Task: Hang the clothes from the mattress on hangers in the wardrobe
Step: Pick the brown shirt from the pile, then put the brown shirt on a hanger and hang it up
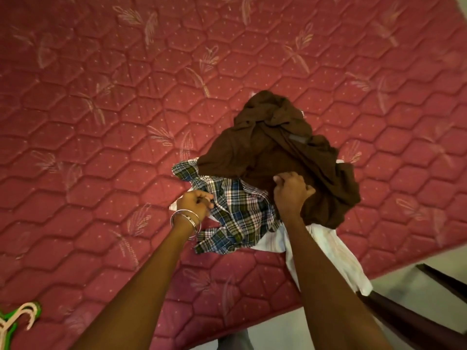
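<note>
A pile of clothes lies on the red quilted mattress (pixel 126 109), right of centre. On top is a crumpled brown garment (pixel 273 147). Under it lie a blue, green and white plaid shirt (pixel 240 213) and a white garment (pixel 328 246) that hangs over the mattress edge. My left hand (pixel 194 203), with silver bangles on the wrist, pinches the plaid shirt at its left edge. My right hand (pixel 290 193) grips the near edge of the brown garment. No wardrobe is in view.
Green and cream plastic hangers (pixel 17 322) lie on the mattress at the bottom left corner. A dark wooden bed frame rail (pixel 409 322) runs along the lower right, beside pale floor (pixel 404 281).
</note>
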Demonstrator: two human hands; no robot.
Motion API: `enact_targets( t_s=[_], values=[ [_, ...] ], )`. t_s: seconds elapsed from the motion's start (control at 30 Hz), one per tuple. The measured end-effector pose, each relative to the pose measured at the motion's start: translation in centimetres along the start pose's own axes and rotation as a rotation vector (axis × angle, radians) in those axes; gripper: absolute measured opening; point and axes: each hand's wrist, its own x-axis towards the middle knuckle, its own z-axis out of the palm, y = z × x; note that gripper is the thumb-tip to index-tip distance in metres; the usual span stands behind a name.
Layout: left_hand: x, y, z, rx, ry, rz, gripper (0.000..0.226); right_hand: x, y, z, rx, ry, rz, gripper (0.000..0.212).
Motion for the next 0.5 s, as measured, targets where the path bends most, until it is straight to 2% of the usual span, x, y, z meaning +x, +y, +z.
enact_targets(
  t_s=[0.1, 0.2, 0.3, 0.4, 0.47, 0.5],
  values=[
    [-0.7, 1.8, 1.5, -0.127, 0.013, -0.074, 0.021, -0.1, 0.1, -1.9, 0.485, 0.184, 0.099, 0.014],
    [-1.8, 4.6, 3.0, -0.304, -0.037, -0.127, 0.022, -1.8, -0.7, -3.9, 0.653, 0.265, 0.072, 0.020],
    [-3.3, 7.3, 4.1, -0.451, -0.132, -0.185, 0.028, -4.2, -2.0, -5.8, 0.657, 0.266, -0.138, 0.017],
    [-4.0, 9.3, 4.8, -0.550, -0.243, -0.357, 0.041, -6.0, -2.7, -7.2, 0.559, 0.234, -0.389, 0.019],
    [-4.3, 9.7, 4.9, -0.515, -0.313, -0.455, 0.050, -7.2, -2.8, -7.9, 0.477, 0.194, -0.528, 0.022],
    [-4.4, 9.7, 4.9, -0.474, -0.324, -0.469, 0.047, -7.8, -2.7, -8.1, 0.456, 0.165, -0.577, 0.023]
  ],
)
